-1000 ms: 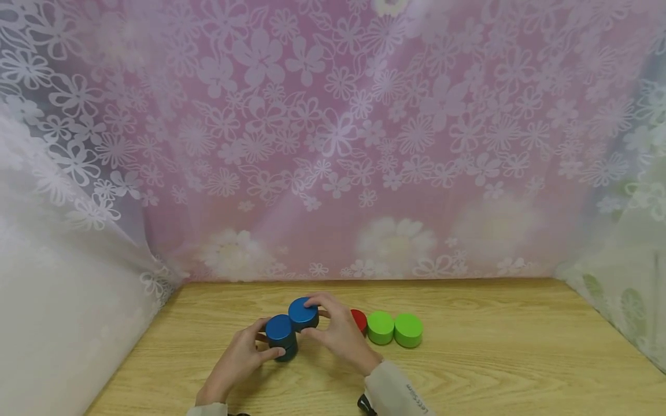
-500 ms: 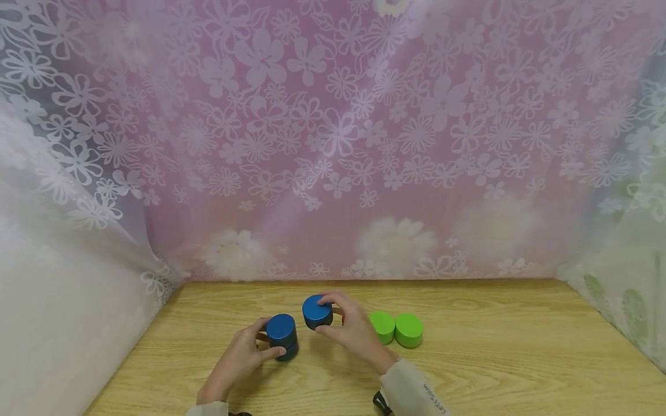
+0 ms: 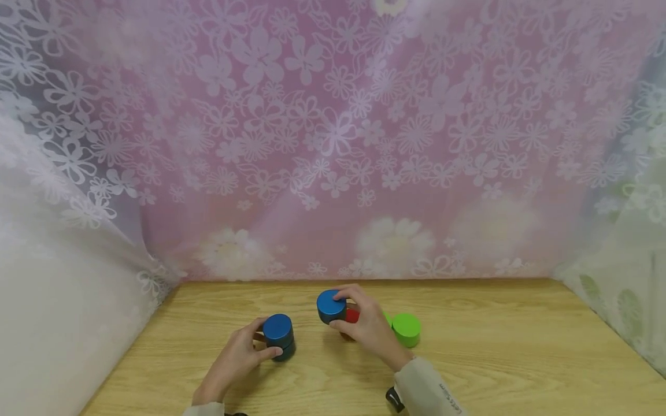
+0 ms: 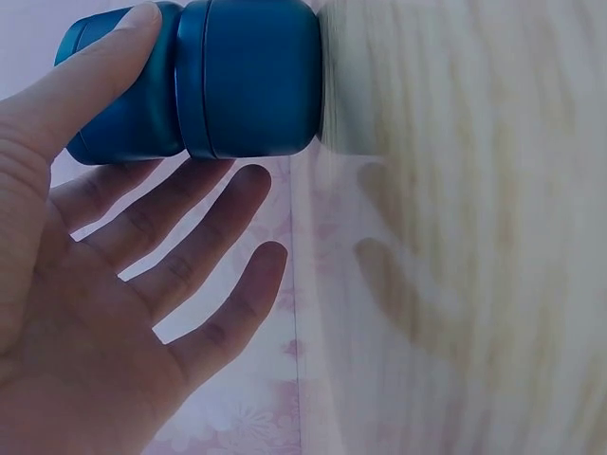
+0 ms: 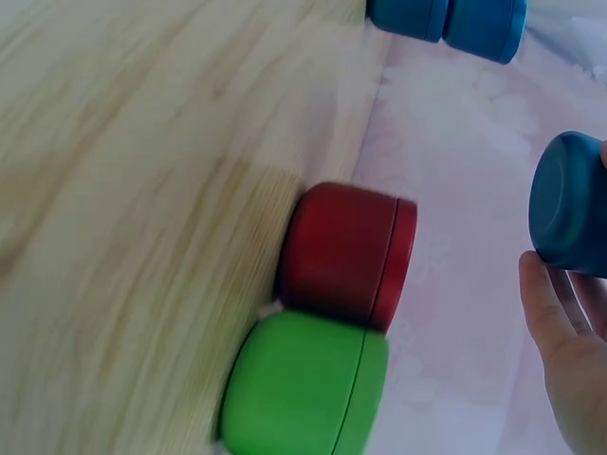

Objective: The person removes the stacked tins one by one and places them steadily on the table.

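the right hand (image 3: pixel 373 329), half closed, holds a blue tin (image 3: pixel 330 306) above the desk (image 3: pixel 494 370) toward its far edge; some fingertips are hidden behind the tin. the left hand (image 3: pixel 236 353), also half closed, grips the upper tin (image 3: pixel 277 329) of a blue stack (image 3: pixel 285 340) nearer the left edge. from here the right hand masks most of the red tin (image 3: pixel 352 316) and one green tin (image 3: pixel 387 318); the desk's near edge is cut off.
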Demonstrator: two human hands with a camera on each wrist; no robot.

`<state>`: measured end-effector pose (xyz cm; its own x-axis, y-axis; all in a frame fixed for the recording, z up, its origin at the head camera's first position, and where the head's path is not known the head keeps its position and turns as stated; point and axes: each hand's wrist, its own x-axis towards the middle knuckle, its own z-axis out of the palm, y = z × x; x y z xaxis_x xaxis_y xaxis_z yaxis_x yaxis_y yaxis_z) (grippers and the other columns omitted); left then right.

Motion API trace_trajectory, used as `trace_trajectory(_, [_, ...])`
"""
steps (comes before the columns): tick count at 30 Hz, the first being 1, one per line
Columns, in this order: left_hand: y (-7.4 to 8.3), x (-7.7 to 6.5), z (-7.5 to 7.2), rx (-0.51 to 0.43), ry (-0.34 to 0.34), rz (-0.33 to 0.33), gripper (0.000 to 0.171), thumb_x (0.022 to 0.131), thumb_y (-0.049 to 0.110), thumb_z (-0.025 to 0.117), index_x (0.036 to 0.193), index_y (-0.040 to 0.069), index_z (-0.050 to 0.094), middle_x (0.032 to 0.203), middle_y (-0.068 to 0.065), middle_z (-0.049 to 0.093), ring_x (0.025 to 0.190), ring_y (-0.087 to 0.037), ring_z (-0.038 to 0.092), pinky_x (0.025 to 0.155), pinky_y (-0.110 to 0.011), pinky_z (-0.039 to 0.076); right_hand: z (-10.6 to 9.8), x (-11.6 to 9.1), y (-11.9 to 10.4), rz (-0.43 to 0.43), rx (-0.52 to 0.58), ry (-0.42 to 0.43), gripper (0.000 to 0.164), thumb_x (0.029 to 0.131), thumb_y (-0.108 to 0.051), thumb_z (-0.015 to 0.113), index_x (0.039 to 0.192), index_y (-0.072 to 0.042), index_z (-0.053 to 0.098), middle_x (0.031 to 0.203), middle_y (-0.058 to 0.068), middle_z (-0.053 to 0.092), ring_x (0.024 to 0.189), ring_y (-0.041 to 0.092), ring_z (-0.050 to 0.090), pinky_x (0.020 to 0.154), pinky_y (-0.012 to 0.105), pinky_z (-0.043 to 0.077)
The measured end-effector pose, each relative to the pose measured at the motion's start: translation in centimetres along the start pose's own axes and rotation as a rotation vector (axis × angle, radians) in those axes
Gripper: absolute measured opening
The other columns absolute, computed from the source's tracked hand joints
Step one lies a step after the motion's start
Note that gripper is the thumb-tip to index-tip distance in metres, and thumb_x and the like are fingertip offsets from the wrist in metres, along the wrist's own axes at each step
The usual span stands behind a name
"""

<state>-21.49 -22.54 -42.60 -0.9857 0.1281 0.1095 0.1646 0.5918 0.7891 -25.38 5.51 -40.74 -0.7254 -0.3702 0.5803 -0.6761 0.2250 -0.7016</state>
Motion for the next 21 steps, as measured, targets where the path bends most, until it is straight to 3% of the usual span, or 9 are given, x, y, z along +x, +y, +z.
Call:
trace_trajectory(12, [0.0, -0.1, -0.2, 0.001, -0.004, 0.030, 0.061, 0.082, 0.015, 0.087, 0.133, -0.003, 0.059, 0.112, -0.011, 0.068, 0.096, -0.026, 0.066, 0.080, -0.046, 0.058, -2.3, -0.8, 0.7, -0.006, -0.024, 0.040, 0.043, 0.077, 0.013, 0.083, 0.113, 0.001, 0.063, 0.125, 0.020, 0.061, 0.115, 0.043, 0.062, 0.089, 0.051, 0.056])
trace_trajectory(21, [0.0, 0.0, -0.1, -0.002, -0.010, 0.011, 0.061, 0.082, 0.016, 0.087, 0.134, -0.004, 0.059, 0.112, -0.011, 0.068, 0.097, -0.027, 0.066, 0.081, -0.047, 0.058, -3.6, -1.2, 1.0, 0.012, -0.044, 0.074, 0.043, 0.074, 0.015, 0.084, 0.109, -0.001, 0.064, 0.123, 0.019, 0.063, 0.113, 0.042, 0.062, 0.088, 0.045, 0.058])
